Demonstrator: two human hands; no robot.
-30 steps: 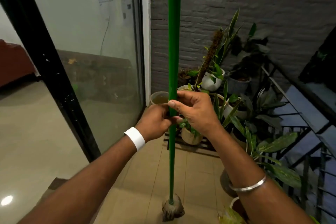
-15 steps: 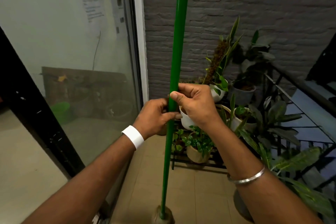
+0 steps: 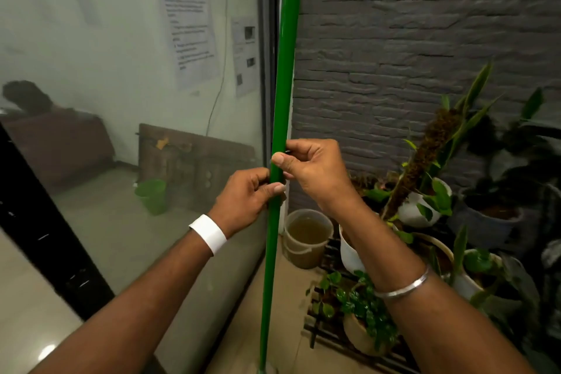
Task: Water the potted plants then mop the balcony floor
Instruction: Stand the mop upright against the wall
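Where the glass door (image 3: 121, 136) meets the grey brick wall (image 3: 425, 39), the green mop handle (image 3: 283, 70) stands almost upright. Its long axis runs from the top edge of the view to the bottom edge, the upper end leaning slightly right and the lower end reaching the tiled floor (image 3: 282, 297) by the door's foot. Both hands hold it about mid-length. The left hand (image 3: 246, 200) comes in from the left, its fingers (image 3: 261, 176) curled behind the pole and the thumb laid across the front. The right hand (image 3: 315, 173) sits just above it, thumb pressed on the front of the pole and fingers bent round behind. The handle thus passes between the thumb and fingers of each hand. On the left the glass pane lies close beside the pole. On the right a bucket (image 3: 306, 237) of murky water stands just beside it on the floor, and past that, potted plants (image 3: 364, 319) crowd a low slatted rack (image 3: 328, 340). A strip of bare tile runs between door and rack.
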